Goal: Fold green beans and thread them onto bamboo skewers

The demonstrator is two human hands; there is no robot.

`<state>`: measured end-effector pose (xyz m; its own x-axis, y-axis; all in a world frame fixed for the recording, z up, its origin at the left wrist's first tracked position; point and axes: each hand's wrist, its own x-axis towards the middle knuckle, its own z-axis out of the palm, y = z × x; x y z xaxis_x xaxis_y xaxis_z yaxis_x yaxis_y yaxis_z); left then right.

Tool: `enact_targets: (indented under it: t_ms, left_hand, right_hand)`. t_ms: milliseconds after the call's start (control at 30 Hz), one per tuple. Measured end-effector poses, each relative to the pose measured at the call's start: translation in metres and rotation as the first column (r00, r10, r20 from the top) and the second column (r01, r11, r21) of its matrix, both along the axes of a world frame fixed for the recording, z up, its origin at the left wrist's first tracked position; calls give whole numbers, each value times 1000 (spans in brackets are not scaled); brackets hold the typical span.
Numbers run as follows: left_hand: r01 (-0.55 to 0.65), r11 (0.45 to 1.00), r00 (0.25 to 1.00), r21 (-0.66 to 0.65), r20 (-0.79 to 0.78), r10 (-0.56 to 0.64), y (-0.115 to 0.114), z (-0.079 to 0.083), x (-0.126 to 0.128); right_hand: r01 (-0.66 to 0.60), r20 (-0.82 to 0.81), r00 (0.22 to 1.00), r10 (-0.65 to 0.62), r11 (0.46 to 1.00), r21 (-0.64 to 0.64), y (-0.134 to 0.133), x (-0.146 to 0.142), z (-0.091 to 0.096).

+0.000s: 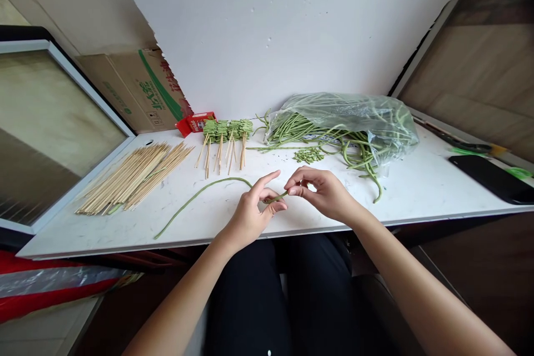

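A long green bean (196, 196) trails in a curve across the white table (417, 189) toward the front left. My left hand (252, 214) pinches it near its right end, index finger raised. My right hand (323, 192) pinches the tip of the same bean just to the right of the left hand. Both hands hover over the table's front edge, almost touching.
A pile of bare bamboo skewers (133, 178) lies at left. Skewers loaded with bean pieces (227, 130) lie at the back, with cut bean pieces (308, 154) and a plastic bag of long beans (346, 122) to their right. A black phone (490, 178) lies far right. A red box (196, 121) and a cardboard carton (137, 89) stand behind.
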<state>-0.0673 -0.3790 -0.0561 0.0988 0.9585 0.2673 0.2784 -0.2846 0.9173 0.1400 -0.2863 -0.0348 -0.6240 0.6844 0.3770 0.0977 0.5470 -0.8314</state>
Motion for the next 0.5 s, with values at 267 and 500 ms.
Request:
enact_targets:
  t_ms: [267,500]
  left_hand:
    - [-182,980,982,75,-28,185,6,-6,-4]
    - [-165,981,985,104,-27,169,5,-5,-2]
  right_hand:
    - [-12,-11,1000,11,999,-40,6,4,0]
    - [-52,33,998,48,992,114,1,-1,-4]
